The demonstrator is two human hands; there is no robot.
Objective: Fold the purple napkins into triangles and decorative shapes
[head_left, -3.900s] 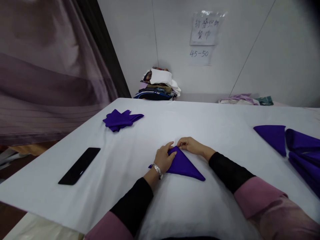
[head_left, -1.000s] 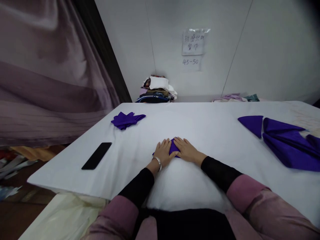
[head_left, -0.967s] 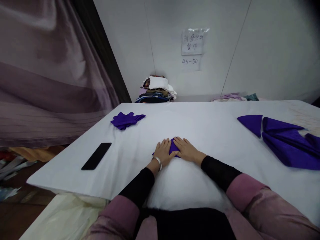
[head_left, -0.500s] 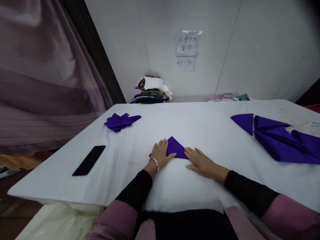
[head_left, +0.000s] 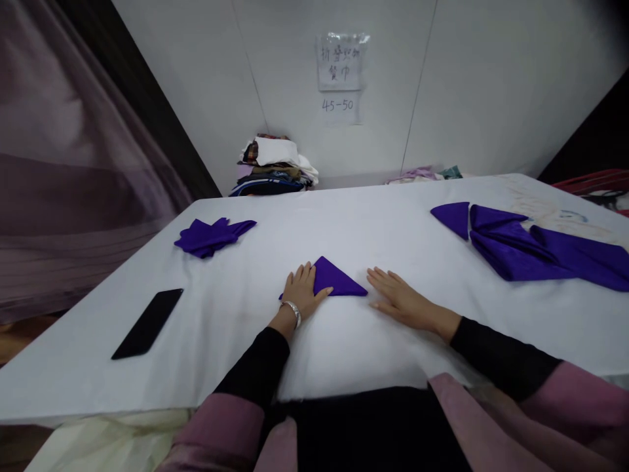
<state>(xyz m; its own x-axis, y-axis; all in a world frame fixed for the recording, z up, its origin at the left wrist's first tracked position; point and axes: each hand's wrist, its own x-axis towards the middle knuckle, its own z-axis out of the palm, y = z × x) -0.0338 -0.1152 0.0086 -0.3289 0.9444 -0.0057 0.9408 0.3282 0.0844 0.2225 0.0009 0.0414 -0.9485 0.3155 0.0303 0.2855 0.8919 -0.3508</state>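
Observation:
A small purple napkin (head_left: 335,279) folded into a triangle lies in the middle of the white table (head_left: 275,249). My left hand (head_left: 301,289) rests flat on the triangle's left corner, fingers stretched out, a silver bracelet on the wrist. Just right of the napkin, my right hand (head_left: 400,299) lies flat on the bare tablecloth with fingers spread, apart from the cloth and holding nothing.
A folded purple napkin (head_left: 210,235) sits at the far left. A heap of purple cloths (head_left: 531,246) lies at the right. A black phone (head_left: 147,323) is near the left edge. Folded clothes (head_left: 272,167) are stacked by the wall under a paper sign (head_left: 340,62).
My right hand slid off the folded napkin to the right and now rests on the tablecloth. The left hand stayed on the napkin. The view turned rightward.

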